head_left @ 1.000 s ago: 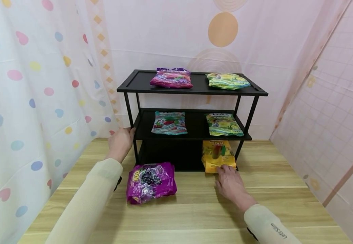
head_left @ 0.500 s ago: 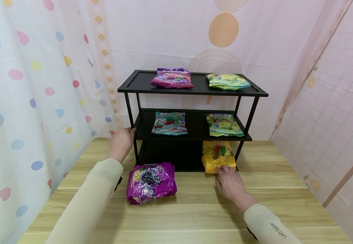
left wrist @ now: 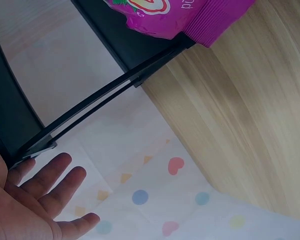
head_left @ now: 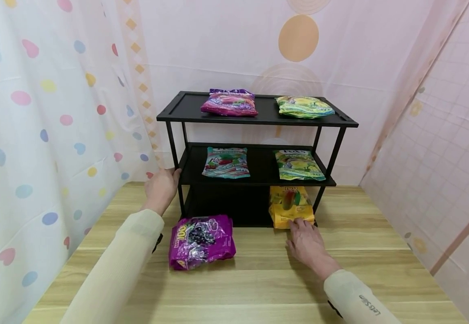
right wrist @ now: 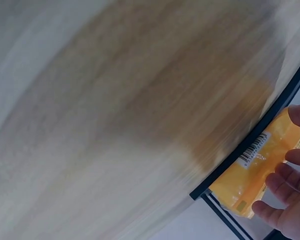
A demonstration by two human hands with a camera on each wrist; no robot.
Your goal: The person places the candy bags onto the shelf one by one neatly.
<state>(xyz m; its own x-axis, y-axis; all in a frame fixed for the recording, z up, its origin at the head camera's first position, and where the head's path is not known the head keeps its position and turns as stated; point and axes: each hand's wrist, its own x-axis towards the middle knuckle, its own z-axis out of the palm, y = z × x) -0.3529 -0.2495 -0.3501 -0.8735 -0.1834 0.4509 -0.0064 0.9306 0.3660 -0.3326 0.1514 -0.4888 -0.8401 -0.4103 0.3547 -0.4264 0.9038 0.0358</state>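
Note:
A black three-tier rack (head_left: 238,182) stands on the wooden table. My left hand (head_left: 160,191) is at its left end, thumb and forefinger pinching the middle tier by the post; the other fingers stick out loosely in the left wrist view. My right hand (head_left: 308,245) touches the front end of a yellow candy bag (head_left: 291,209) with mango pictures, fingers spread and fairly straight in the right wrist view. That bag lies at the right of the bottom tier, its back part hidden under the middle tier. A purple grape candy bag (head_left: 202,243) lies before the rack's left side.
On the top tier lie a magenta candy bag (head_left: 229,103) and a yellow-green candy bag (head_left: 304,107). The middle tier bears a teal candy bag (head_left: 226,163) and a green-yellow candy bag (head_left: 299,165). Patterned curtains (head_left: 56,112) hang left, behind and right.
Both hands, the bags and the rack stay where they were; only the head view has shifted very slightly.

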